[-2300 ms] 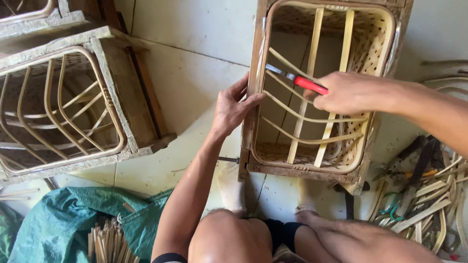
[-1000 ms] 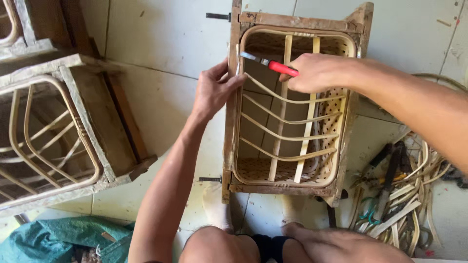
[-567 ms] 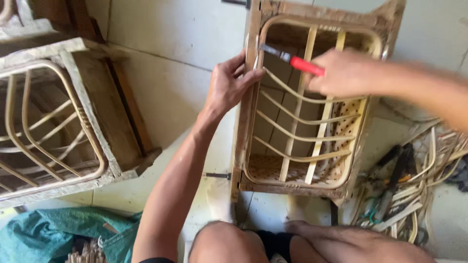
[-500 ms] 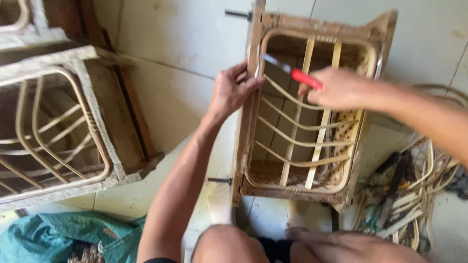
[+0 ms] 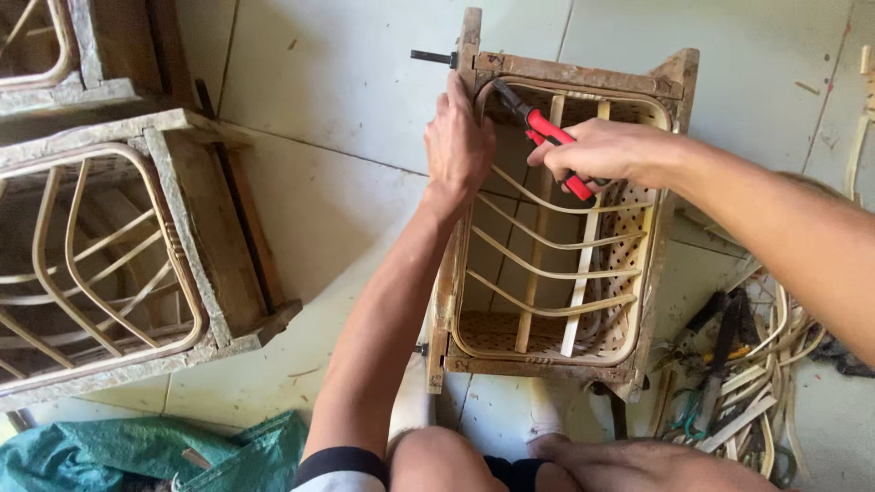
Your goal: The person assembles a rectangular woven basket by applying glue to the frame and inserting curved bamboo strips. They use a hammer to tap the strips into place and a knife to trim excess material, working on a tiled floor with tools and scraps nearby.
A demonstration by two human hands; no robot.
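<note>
Tiled pale floor [image 5: 346, 82] under wooden frame [image 5: 583, 77], hands clenched: left hand [image 5: 458, 137] on it, right hand [image 5: 592, 150] around red-handled pliers [image 5: 547, 137].

Wooden frame [image 5: 583, 77] stands on the floor ahead of the knees, basket [image 5: 556, 273] inside it. Left hand [image 5: 458, 141] on the frame's left post; right hand [image 5: 597, 150] over the basket, holding pliers [image 5: 547, 137]. Second frame [image 5: 182, 237] at left. Cane strips [image 5: 756, 383] at right. Tarp [image 5: 155, 451] near-left.
</note>
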